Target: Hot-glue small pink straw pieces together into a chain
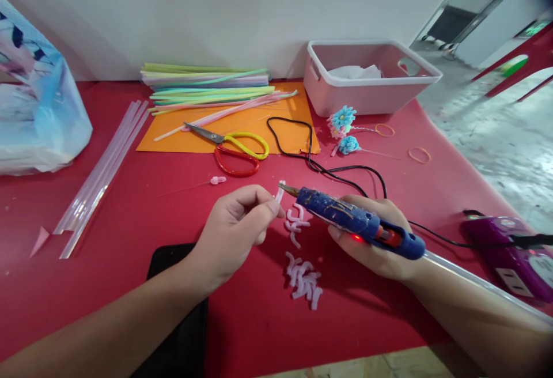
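Observation:
My left hand [235, 229] pinches a small pink straw piece [280, 194] between thumb and fingers. My right hand [375, 239] grips a blue hot glue gun [358, 222], and the metal nozzle touches the tip of that straw piece. Its black cord [328, 166] loops back over the red table. Several cut, curled pink straw pieces [303, 279] lie in a pile under and between my hands, with a few more [295, 223] just below the nozzle.
Scissors [233, 146] with yellow and red handles lie on an orange sheet [242, 124] beside a stack of coloured straws [207, 84]. Clear glue sticks [103, 173] lie at left. A white bin [371, 75], straw flowers [343, 127], rubber bands [419, 154], a purple device [514, 257] and a black phone [175, 309] surround them.

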{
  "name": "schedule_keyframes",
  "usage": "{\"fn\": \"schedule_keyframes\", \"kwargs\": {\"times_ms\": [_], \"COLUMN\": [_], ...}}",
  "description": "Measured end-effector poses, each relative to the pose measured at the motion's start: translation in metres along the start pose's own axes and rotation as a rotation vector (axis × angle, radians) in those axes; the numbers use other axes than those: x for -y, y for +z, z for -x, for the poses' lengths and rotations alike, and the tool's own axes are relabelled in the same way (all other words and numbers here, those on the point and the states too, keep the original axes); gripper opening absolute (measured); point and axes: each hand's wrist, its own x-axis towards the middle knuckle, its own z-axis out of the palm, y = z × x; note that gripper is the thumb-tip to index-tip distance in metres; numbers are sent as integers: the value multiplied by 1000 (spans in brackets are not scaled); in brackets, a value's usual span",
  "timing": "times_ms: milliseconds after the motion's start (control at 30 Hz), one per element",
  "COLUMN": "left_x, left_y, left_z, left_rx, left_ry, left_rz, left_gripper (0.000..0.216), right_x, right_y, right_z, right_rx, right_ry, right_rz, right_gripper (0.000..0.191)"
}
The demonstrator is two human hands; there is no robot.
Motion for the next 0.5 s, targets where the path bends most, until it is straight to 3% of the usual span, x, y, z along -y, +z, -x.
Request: {"fn": "schedule_keyframes", "kwargs": {"times_ms": [500], "left_x": [1], "left_y": [2], "left_z": [-4], "left_rx": [-32], "left_ry": [-26], "left_rz": [94], "left_gripper": [19], "right_x": [3], "right_y": [3], "right_z": [-1], "right_rx": [15], "right_ry": [-6], "right_rz": [-35], "right_gripper": [14]}}
